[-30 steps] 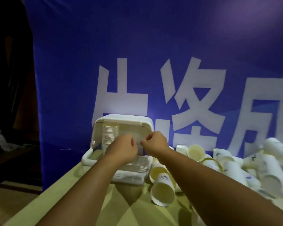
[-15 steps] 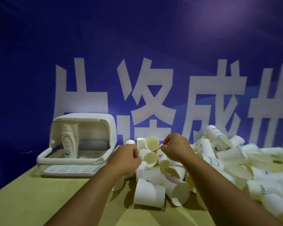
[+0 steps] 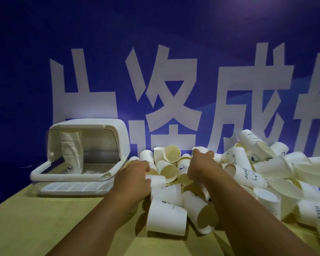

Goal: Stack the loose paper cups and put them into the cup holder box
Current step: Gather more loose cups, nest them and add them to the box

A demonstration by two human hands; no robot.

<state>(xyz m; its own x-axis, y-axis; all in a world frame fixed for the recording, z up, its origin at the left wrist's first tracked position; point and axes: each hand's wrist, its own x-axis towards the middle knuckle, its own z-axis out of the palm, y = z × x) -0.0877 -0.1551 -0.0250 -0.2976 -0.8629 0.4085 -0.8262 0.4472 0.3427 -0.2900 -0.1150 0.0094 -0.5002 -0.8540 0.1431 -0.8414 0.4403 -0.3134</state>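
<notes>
Many loose cups (image 3: 277,169) lie in a heap on the worktop (image 3: 44,218), to the right of the cup holder box (image 3: 87,124). The box stands open, with one stack (image 3: 71,150) upright inside at its left side. Both hands are at the near edge of the heap. The left hand (image 3: 133,174) has its grip closed round a cup (image 3: 156,181) that lies on its side. The right hand (image 3: 199,163) curls its fingers over the rim of another cup (image 3: 198,149). Its grip looks closed on it, but the hand hides the body of this cup. I judge that the step in hand is gathering cups for a new stack. The next move calls for turning both cups the same way and sliding one straight into the other, so that the thin walls do not crush.
</notes>
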